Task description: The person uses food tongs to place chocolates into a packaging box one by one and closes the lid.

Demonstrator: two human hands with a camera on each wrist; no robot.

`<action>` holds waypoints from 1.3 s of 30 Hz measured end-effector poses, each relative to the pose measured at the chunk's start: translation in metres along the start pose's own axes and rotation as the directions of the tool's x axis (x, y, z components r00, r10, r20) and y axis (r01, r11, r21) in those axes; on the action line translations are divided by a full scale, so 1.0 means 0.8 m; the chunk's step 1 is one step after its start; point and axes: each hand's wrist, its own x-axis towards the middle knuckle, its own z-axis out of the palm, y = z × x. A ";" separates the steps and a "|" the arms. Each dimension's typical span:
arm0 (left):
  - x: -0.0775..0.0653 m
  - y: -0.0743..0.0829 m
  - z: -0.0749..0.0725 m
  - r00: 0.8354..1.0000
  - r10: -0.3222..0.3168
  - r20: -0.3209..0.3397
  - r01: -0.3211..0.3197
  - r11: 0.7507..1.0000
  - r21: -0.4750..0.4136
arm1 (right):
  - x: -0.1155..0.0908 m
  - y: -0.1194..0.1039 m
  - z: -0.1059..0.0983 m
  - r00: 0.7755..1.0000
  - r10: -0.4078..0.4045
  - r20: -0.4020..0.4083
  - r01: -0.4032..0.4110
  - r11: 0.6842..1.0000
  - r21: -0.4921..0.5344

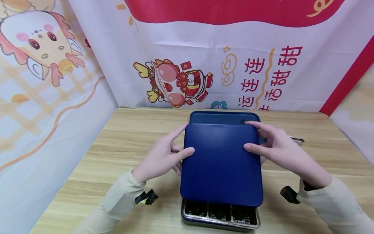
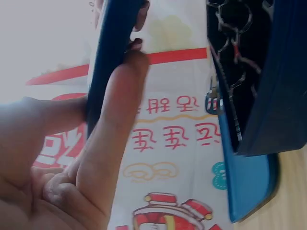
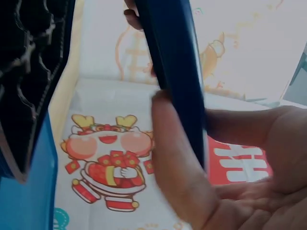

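Note:
Both hands hold a dark blue rectangular lid (image 1: 223, 165) by its sides, raised above an open box (image 1: 220, 224). My left hand (image 1: 163, 156) grips the left edge, thumb on top and fingers beneath. On the right edge my right hand (image 1: 274, 148) does likewise, its index finger along the far corner. Below the lid's near edge show the box's clear-rimmed compartments with black contents; the rest is hidden. In the left wrist view the lid (image 2: 108, 62) stands apart from the box (image 2: 288, 96). The right wrist view shows a gap between lid (image 3: 177, 67) and box (image 3: 33, 72) too.
Behind the box a blue tray-like piece (image 1: 216, 117) lies on the wooden table (image 1: 131, 130), partly covered by the lid. A small metal object (image 1: 297, 140) lies beyond my right hand. Printed cloth (image 1: 187, 42) hangs along the table's back and left sides.

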 end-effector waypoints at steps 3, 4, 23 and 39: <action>0.004 -0.016 0.002 0.995 -0.086 0.056 0.084 0.996 0.037 | 0.001 0.006 0.005 0.994 0.067 0.086 -0.062 0.996 -0.060; 0.006 -0.022 0.003 0.991 -0.109 0.074 0.106 0.993 0.043 | 0.001 0.008 0.006 0.990 0.092 0.105 -0.085 0.994 -0.068; 0.019 -0.044 0.023 0.977 -0.150 0.149 0.117 0.970 0.211 | -0.004 0.038 0.020 0.932 0.295 0.212 -0.284 0.955 -0.084; 0.006 -0.055 0.036 0.983 -0.178 0.048 0.147 0.912 0.384 | -0.009 0.053 0.058 0.997 0.070 0.028 -0.047 0.868 -0.495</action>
